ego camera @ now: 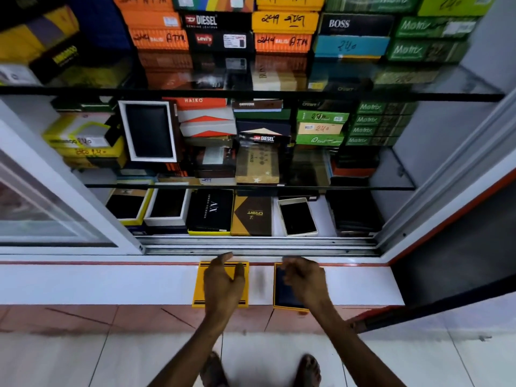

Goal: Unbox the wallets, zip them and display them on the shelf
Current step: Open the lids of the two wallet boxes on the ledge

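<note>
White ledge [125, 283] below shelves, left hand [223, 277] spread over yellow lid [201, 286], right hand [304, 277] loosely curled, empty, above boxed wallet [282, 294]

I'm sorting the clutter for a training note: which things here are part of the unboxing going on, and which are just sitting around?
In the job:
yellow box lid on the white ledge, under the left hand
open yellow box holding a dark wallet, under the right hand

Sitting around:
AX box
DIESEL box
BOSS box
green Matrix boxes
</note>
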`<action>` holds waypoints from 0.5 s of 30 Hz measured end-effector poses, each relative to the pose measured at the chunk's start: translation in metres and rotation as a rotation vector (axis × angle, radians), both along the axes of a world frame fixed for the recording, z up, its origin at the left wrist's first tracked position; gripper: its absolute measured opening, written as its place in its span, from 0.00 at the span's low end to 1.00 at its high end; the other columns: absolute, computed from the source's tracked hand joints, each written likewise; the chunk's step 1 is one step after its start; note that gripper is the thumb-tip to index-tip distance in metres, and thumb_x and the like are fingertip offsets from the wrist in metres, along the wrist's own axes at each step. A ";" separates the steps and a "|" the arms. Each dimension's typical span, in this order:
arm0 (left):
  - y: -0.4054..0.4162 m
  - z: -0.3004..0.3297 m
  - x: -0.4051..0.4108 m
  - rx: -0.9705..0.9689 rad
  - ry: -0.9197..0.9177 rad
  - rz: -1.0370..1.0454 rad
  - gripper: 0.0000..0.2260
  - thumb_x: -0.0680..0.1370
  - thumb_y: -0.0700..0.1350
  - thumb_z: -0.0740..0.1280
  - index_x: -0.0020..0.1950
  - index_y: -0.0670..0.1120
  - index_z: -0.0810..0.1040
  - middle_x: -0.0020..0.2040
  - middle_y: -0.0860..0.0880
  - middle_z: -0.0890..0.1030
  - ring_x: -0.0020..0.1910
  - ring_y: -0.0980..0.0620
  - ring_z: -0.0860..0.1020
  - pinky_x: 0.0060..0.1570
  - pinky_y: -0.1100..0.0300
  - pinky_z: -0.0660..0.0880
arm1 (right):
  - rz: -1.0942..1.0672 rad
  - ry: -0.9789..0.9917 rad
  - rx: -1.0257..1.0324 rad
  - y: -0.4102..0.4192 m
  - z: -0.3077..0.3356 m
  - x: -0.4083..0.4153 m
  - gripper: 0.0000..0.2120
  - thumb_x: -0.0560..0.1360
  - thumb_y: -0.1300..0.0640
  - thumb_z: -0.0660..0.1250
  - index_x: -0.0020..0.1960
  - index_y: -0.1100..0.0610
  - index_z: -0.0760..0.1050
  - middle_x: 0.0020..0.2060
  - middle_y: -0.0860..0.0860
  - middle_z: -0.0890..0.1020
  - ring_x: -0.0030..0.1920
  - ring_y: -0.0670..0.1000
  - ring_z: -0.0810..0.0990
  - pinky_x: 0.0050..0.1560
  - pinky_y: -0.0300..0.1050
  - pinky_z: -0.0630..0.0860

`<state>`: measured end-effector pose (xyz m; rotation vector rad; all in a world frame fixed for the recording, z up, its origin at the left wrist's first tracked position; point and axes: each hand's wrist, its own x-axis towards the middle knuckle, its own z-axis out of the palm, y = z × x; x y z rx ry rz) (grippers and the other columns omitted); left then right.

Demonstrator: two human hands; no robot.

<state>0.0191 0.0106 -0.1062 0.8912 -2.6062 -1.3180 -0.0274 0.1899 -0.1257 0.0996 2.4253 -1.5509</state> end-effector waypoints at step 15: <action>-0.044 -0.030 0.008 -0.115 -0.350 -0.099 0.52 0.56 0.71 0.74 0.72 0.46 0.64 0.70 0.41 0.68 0.69 0.38 0.67 0.64 0.42 0.70 | -0.045 -0.856 -0.406 -0.085 -0.012 -0.020 0.29 0.81 0.41 0.50 0.68 0.62 0.69 0.60 0.62 0.76 0.55 0.60 0.76 0.61 0.57 0.73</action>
